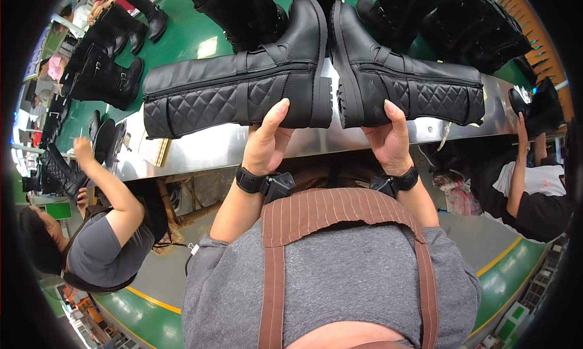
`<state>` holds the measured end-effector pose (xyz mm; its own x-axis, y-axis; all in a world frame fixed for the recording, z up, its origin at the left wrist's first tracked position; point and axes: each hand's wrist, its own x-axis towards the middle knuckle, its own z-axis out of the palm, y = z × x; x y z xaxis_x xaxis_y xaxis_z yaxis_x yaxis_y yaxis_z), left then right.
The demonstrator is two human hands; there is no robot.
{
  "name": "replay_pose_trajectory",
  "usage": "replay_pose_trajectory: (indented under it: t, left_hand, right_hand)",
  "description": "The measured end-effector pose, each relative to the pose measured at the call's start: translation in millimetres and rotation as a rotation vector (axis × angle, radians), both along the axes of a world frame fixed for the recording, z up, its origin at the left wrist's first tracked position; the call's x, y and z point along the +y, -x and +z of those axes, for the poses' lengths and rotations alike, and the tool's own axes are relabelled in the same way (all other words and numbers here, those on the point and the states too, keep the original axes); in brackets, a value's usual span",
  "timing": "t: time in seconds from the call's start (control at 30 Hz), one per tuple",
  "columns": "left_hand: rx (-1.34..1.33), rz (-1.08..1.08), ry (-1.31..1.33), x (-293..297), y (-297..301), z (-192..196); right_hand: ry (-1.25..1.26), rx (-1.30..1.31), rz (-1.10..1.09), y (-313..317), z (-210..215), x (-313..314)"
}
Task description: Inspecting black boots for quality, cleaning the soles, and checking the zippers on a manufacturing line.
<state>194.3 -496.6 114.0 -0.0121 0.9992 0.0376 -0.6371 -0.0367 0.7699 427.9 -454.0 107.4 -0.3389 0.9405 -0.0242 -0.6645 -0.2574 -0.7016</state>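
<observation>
Two tall black boots with quilted shafts, side zips and ankle straps lie on their sides, soles facing each other. My left hand (pixel 267 139) grips the left boot (pixel 243 88) near its heel, thumb on the upper and fingers hidden beneath. In the same way my right hand (pixel 388 136) holds the right boot (pixel 413 88) by the heel area. The two treaded soles nearly meet in the middle, and the toes point away from me. Both shafts stretch outward, over the metal edge (pixel 206 153) of the work table.
Several black boots (pixel 237 15) stand on the green surface (pixel 176 24) beyond. More boots (pixel 473 27) stand at the far right. A co-worker (pixel 109 239) in grey works close on my left, another (pixel 534 191) on my right. Papers (pixel 156 151) lie at the table's left edge.
</observation>
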Motion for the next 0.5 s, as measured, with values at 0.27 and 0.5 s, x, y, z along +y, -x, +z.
replay_pose_trajectory:
  t: [0.27,0.5]
  left_hand:
    - [-0.072,-0.009,0.064,-3,-13,-3]
    - [-0.049,-0.014,0.244,3,-5,-35]
  right_hand:
    - [-0.021,0.031,0.057,-3,-6,8]
    - [0.227,-0.106,0.180,-18,-33,39]
